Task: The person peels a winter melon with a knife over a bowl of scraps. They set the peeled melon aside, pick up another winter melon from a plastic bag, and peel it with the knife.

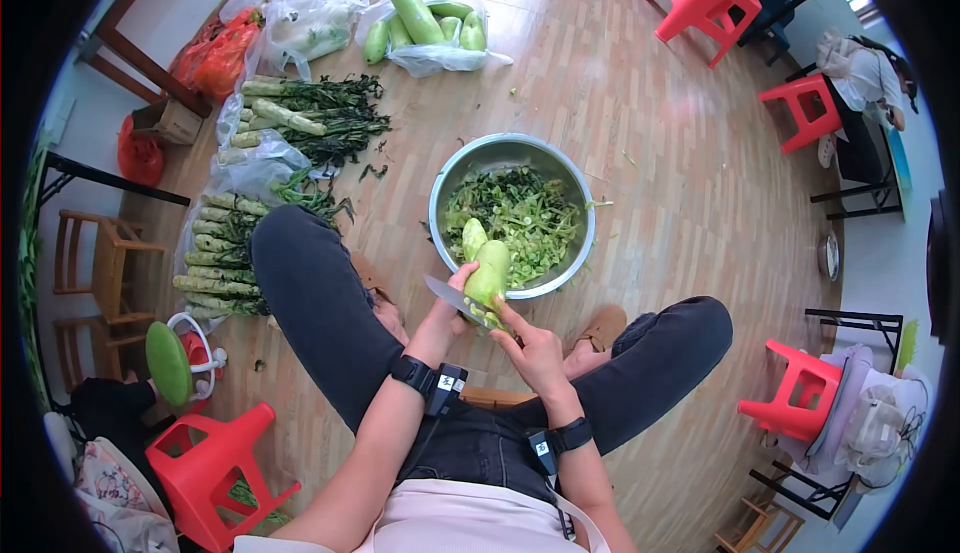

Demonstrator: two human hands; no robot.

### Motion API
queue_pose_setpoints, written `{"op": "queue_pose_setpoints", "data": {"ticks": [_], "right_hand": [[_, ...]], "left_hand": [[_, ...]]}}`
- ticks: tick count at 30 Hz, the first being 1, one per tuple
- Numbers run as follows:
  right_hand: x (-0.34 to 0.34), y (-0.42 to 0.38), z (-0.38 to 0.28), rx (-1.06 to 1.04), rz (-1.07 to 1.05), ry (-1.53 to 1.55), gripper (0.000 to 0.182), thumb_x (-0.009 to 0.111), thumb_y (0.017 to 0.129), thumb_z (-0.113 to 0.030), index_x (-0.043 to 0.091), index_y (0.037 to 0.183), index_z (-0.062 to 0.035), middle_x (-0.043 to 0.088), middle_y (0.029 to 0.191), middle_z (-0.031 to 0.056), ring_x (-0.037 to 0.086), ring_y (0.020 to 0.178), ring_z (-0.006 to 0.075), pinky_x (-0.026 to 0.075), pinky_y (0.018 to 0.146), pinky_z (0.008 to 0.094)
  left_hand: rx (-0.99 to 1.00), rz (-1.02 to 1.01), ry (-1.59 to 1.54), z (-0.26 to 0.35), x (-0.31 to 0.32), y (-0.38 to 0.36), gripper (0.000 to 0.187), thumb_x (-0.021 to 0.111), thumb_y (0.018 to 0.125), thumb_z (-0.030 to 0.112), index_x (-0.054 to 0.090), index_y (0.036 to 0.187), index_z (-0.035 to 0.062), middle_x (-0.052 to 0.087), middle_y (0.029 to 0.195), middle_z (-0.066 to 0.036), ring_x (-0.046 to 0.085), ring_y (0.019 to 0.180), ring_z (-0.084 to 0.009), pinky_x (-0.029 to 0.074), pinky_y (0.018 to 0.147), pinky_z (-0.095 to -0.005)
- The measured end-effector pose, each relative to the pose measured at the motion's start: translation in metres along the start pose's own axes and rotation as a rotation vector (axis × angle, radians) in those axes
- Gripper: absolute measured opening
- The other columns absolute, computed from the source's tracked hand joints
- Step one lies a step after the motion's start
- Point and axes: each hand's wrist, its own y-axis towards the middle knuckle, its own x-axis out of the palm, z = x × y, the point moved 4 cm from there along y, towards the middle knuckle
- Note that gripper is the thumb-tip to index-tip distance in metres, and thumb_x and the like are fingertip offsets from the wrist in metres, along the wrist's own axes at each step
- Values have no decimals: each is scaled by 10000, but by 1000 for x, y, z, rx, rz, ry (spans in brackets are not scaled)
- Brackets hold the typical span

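My left hand (457,295) is wrapped round the side of a pale green gourd (489,269), which tilts up over the near rim of a metal basin (437,218). My right hand (532,349) grips a knife; its handle is hidden in the fingers. The knife blade (452,295) crosses the near end of the gourd, with light green bits stuck on it. One right finger touches the gourd. Just beyond, another light green gourd piece (473,237) shows over the basin. Chopped green peelings and leaves (535,211) fill the basin's bottom.
Leafy stem bundles (215,253) lie on plastic at left. A bag of green gourds (418,15) sits at the back, beside white and red bags (225,53). Red stools (215,473) stand around. A person (865,78) is at far right.
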Motion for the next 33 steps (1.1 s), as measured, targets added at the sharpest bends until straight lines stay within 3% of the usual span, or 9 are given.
{"op": "queue_pose_setpoints", "data": {"ticks": [11,18,26,29,31,33], "right_hand": [[-7,-6,-10,-142,71,-118,434,575,768,-375,500,1182,-271,531,554,50,531,461,200,418,442,307],[-6,-5,-15,-135,170,-179,429,601,746,-367,526,1154,-260,540,569,35,534,466,185,414,435,298],[3,0,-6,0,212,-73,396,633,748,-281,557,1126,-193,600,651,70,556,498,163,428,491,283],[16,3,13,105,261,207,347,585,802,-300,575,1092,-110,555,561,64,504,437,122,389,424,265],[31,3,26,453,141,979,345,503,866,-306,557,1087,-47,470,500,33,412,400,65,311,362,217],[31,3,24,554,119,1128,347,468,885,-296,530,1109,-39,439,498,11,367,395,50,273,355,194]], "left_hand": [[-125,52,150,-2,7,-8,409,447,850,387,491,1086,55,591,919,-104,588,765,-212,498,669,-348],[-118,12,114,-9,9,-8,446,444,828,440,493,1099,90,592,917,-81,584,786,-213,480,691,-382],[-112,152,232,-9,14,-13,529,422,796,524,481,1118,109,570,980,-78,561,865,-202,452,716,-395],[-61,184,199,-9,12,-7,509,409,804,522,498,1086,107,579,930,-69,564,834,-191,452,700,-386],[6,246,161,-7,9,-5,489,390,828,494,503,1075,87,588,894,-81,578,779,-208,477,661,-389],[29,209,132,-5,9,-8,489,384,835,486,499,1084,81,588,895,-85,584,763,-216,487,655,-394]]}}
